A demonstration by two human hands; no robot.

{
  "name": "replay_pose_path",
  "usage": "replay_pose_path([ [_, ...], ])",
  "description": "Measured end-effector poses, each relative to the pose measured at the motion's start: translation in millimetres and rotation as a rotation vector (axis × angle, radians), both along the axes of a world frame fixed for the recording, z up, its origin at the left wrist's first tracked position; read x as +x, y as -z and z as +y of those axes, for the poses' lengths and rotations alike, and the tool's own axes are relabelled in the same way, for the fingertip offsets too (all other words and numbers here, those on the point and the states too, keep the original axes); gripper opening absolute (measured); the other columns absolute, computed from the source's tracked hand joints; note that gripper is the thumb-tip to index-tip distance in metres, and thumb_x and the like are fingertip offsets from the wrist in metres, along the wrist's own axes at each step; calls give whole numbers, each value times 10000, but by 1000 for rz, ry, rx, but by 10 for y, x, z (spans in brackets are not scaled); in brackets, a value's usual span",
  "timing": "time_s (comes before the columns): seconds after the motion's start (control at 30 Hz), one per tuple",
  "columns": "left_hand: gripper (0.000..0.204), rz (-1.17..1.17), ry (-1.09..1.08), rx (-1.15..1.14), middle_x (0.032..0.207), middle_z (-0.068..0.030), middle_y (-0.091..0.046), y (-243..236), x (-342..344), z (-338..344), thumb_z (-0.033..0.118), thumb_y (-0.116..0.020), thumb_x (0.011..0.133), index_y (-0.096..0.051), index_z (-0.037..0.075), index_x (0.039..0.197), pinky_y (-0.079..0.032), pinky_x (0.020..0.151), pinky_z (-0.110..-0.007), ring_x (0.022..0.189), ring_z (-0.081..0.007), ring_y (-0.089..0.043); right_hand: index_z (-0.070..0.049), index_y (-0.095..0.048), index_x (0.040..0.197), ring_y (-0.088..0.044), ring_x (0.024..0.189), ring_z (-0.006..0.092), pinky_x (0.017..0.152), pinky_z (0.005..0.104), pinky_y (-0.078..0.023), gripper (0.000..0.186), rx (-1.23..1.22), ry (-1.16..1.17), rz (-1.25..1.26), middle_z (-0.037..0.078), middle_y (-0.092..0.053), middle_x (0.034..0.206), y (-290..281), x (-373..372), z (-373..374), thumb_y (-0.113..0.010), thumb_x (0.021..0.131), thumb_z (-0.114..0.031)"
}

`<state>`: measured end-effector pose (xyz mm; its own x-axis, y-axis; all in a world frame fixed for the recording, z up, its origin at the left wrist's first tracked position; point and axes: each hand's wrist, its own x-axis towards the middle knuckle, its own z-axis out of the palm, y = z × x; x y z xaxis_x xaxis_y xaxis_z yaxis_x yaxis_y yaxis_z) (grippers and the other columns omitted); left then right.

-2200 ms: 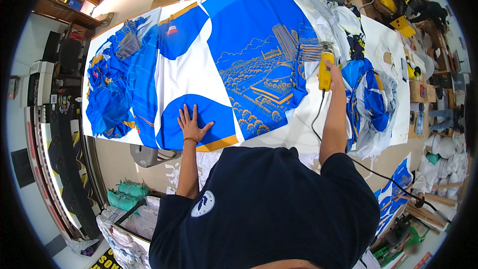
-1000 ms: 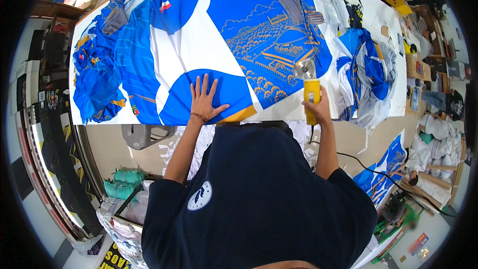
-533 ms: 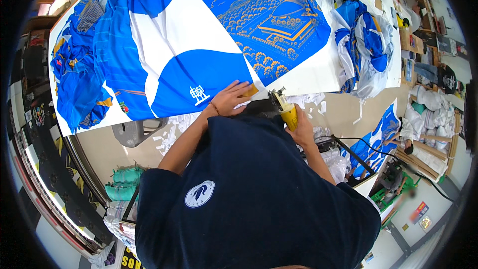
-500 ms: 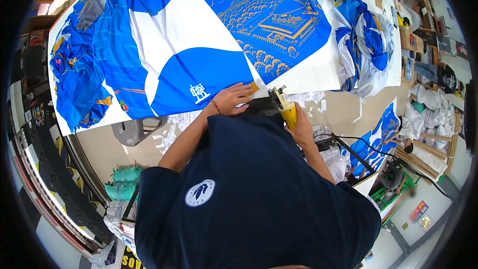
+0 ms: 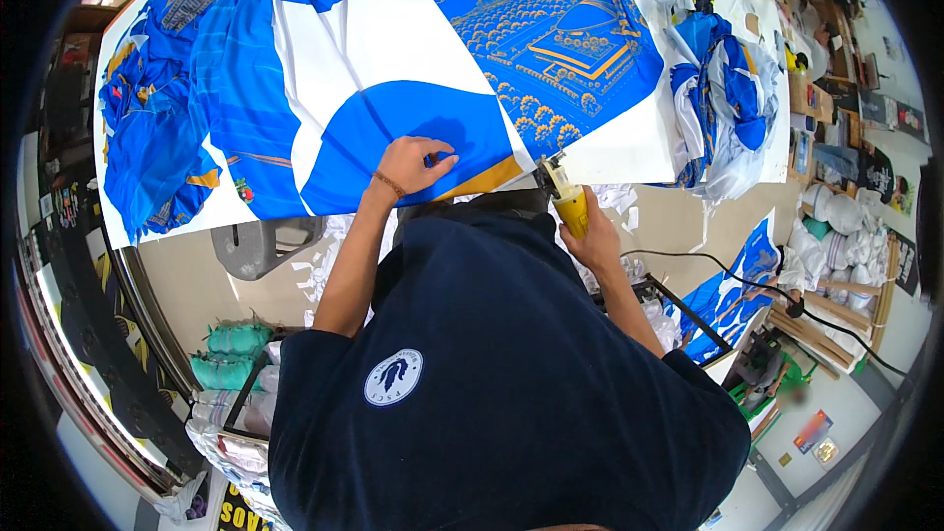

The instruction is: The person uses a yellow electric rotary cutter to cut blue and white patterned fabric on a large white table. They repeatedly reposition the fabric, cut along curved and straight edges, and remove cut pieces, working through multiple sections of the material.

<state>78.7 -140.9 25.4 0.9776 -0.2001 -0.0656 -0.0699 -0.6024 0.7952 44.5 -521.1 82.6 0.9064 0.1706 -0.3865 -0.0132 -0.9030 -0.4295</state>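
My right hand (image 5: 596,236) is wrapped round the yellow body of a handheld electric fabric cutter (image 5: 570,208). The cutter's metal head meets the table's near edge, beside the corner of a printed cloth. My left hand (image 5: 417,165) hovers just above that blue and white cloth (image 5: 369,143), fingers loosely bent with a gap to the thumb, holding nothing. It casts a shadow on the blue part. An orange strip (image 5: 495,177) runs along the cloth's near edge, between my hands. To the right lies a blue panel (image 5: 551,49) with an orange line drawing.
Crumpled printed cloth (image 5: 147,157) is heaped at the table's left end, another bunch (image 5: 723,88) at the right. A black cord (image 5: 708,258) runs off to the right. White scraps (image 5: 320,270) litter the floor near a grey seat (image 5: 264,244). Green bundles (image 5: 234,354) stand lower left.
My left hand has risen off the cloth's near edge and moved left, uncovering the orange strip. My right hand keeps its grip on the cutter, almost in the same place.
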Motion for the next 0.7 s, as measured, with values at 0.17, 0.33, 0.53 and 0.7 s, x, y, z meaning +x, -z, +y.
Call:
replay_pose_path([
  [0.17, 265, 52, -34, 5, 883, -120, -771, -72, -33, 61, 327, -780, 887, -801, 86, 997, -582, 681, -353, 703, -232, -724, -189, -351, 1512, -687, 971, 473, 791, 556, -545, 798, 16, 11, 33, 251, -710, 1057, -56, 105, 94, -727, 809, -227],
  [0.33, 288, 25, -101, -36, 862, -123, -767, -68, -98, 79, 338, -786, 881, -799, 75, 998, -578, 670, -349, 697, -227, -722, -185, -343, 1510, -684, 973, 484, 796, 562, -542, 800, -34, -9, 60, 258, -709, 1055, -91, 235, 185, -727, 811, -238],
  [0.53, 312, 98, -148, -60, 800, -106, -751, -107, -169, 104, 355, -799, 850, -800, 76, 990, -573, 676, -349, 683, -228, -709, -181, -337, 1514, -683, 965, 500, 804, 576, -540, 809, -29, -47, 45, 278, -705, 1047, -43, 447, 299, -734, 813, -258],
  [0.7, 325, 100, -183, -77, 847, -120, -764, -33, -218, 198, 335, -811, 863, -796, 59, 1034, -579, 665, -321, 685, -199, -720, -181, -322, 1527, -687, 964, 501, 814, 578, -545, 848, -57, -67, 32, 284, -707, 1035, -8, 642, 455, -745, 800, -281],
])
